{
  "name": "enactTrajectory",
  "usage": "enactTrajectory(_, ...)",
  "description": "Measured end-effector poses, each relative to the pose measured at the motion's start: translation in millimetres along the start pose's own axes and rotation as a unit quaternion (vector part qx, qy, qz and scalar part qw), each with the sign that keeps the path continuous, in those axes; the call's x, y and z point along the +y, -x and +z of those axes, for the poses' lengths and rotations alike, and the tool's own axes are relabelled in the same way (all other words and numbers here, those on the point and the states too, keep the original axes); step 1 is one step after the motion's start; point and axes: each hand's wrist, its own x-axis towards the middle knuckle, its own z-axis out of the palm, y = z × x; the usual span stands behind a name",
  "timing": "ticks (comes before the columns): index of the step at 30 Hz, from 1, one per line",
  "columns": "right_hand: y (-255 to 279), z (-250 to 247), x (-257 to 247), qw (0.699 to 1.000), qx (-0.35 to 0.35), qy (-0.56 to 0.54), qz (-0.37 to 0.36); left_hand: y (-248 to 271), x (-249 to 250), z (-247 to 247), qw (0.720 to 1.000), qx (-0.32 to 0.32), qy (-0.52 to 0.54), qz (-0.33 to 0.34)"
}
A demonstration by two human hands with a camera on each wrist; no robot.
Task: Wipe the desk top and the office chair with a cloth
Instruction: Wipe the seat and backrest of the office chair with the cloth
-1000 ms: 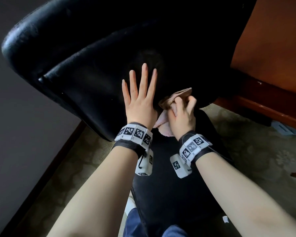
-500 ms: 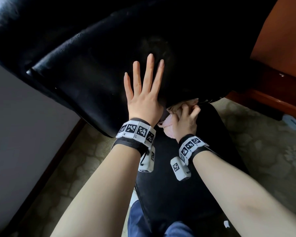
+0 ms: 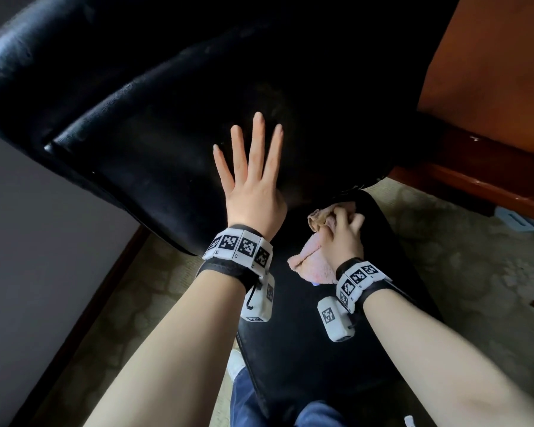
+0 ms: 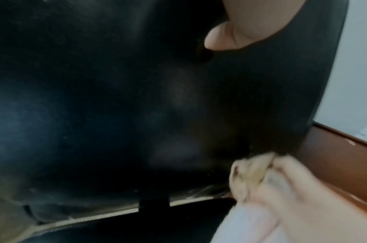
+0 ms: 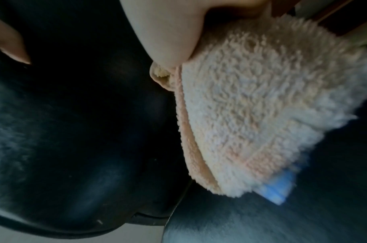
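Observation:
A black leather office chair fills the head view, with its backrest (image 3: 154, 124) ahead and its seat (image 3: 309, 340) below. My left hand (image 3: 253, 177) lies flat on the backrest, fingers straight and spread. My right hand (image 3: 346, 232) grips a bunched pink fluffy cloth (image 3: 312, 263) at the crease where backrest and seat meet. In the right wrist view the cloth (image 5: 251, 105) hangs from my palm over the seat, a small blue tag at its corner. The left wrist view shows my left thumb (image 4: 230, 32) on the backrest (image 4: 95, 98) and the cloth (image 4: 253, 171) at the lower right.
A reddish wooden desk side (image 3: 490, 87) and its base rail stand close on the right of the chair. A grey wall (image 3: 28, 241) with a dark skirting runs along the left. Patterned beige carpet (image 3: 460, 266) lies around the chair. My knees in blue trousers (image 3: 315, 414) touch the seat's front.
My right hand has slid the cloth down the backrest, from mid-height to the crease at the seat. My left hand has stayed flat on the backrest.

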Motion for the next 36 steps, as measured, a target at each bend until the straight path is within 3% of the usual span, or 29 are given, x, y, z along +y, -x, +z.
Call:
enactTrajectory(5,6.4,-27.7,-5.8,0.993,0.079,-0.039,-0.084,-2.9,20.1,4.5,0.993,-0.027,0.017,0.117)
enactTrajectory(12,-21.6,-24.2,-22.9,0.981,0.095,0.007,-0.169,-15.2,22.1,8.5,0.993,-0.088,-0.015,0.079)
enactTrajectory(15,-26.8,-8.9,-19.1,0.983,0.098,0.03,-0.151,-14.8,22.4,12.7,0.993,-0.087,-0.023,0.075)
enactTrajectory(28,-39.0,15.8,-20.0,0.995,0.086,-0.045,0.01,-15.1,21.4,16.1,0.994,-0.072,-0.033,0.077)
enactTrajectory(32,-42.4,15.7,-10.1,0.994,0.004,-0.02,0.11,-12.1,22.0,19.6,0.993,-0.066,-0.055,0.079)
enactTrajectory(36,-38.3,-6.0,1.6,0.997,-0.036,-0.017,0.071,-9.2,30.3,15.9,0.995,-0.045,-0.053,0.076)
